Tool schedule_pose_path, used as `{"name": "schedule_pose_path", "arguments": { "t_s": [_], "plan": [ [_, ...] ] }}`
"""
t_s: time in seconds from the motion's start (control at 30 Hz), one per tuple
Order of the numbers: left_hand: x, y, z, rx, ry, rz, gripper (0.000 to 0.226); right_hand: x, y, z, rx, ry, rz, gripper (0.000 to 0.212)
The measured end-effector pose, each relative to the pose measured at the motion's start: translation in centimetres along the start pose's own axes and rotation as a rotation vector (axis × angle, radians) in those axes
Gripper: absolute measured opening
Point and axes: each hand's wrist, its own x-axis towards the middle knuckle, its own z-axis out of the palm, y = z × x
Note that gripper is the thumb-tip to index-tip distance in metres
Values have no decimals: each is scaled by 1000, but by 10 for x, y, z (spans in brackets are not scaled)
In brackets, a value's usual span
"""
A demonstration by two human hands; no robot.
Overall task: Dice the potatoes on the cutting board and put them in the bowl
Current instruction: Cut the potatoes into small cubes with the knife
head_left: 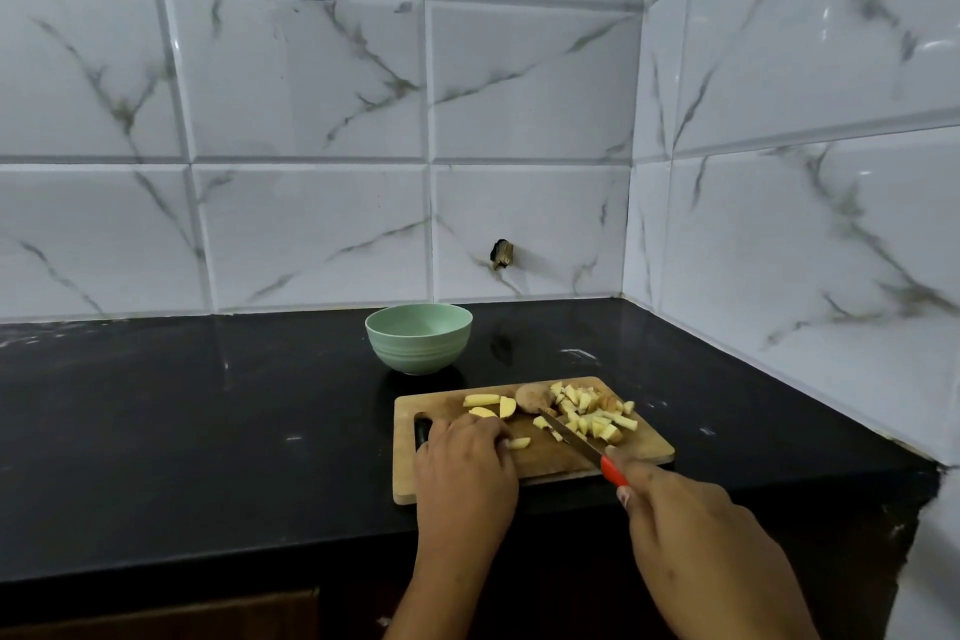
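The biggest thing we see is the wall (311, 120) of white tiles with grey veins, which fills the upper half and the right side of the frame. Under it the black counter (182, 431) runs across the lower half. On the counter, at lower centre, lies the wooden board (550, 457), with its near edge close to the front edge of the counter. The right hand (691, 530) comes in from the lower right, and its fingers are closed around the red handle of the knife (582, 446). The left hand (462, 463) rests on the left part of the board with bent fingers. Its fingertips are at a small piece (518, 442) of potato, but we cannot tell if they pinch it or only touch it. The green bowl (418, 348) stands upright behind the board, above it in the frame, near it but apart. The knife blade points up and left over the board, and its tip is at the left edge of the dice (592, 413), a loose yellow pile on the right part of the board. Just left of the pile lies a brown potato (532, 399), uncut. Further left three wedges (480, 400) lie above the left hand. On the wall, above the bowl and to the right, is a small dark fitting (502, 255).
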Motion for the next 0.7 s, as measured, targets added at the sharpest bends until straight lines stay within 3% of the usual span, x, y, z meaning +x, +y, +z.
{"name": "schedule_pose_path", "arguments": {
  "t_s": [0.3, 0.43, 0.7],
  "plan": [
    [7, -3, -2, -74, -44, -20, 20, 2, -14, 10, -1, -108, -7, 47],
    [8, -3, -3, -117, -38, -48, 14, 9, -19, 8, -84, -230, 29, 55],
    [5, -5, -10, -235, -4, -28, 18, 8, -27, 22, -150, -214, 25, 66]
  ]
}}
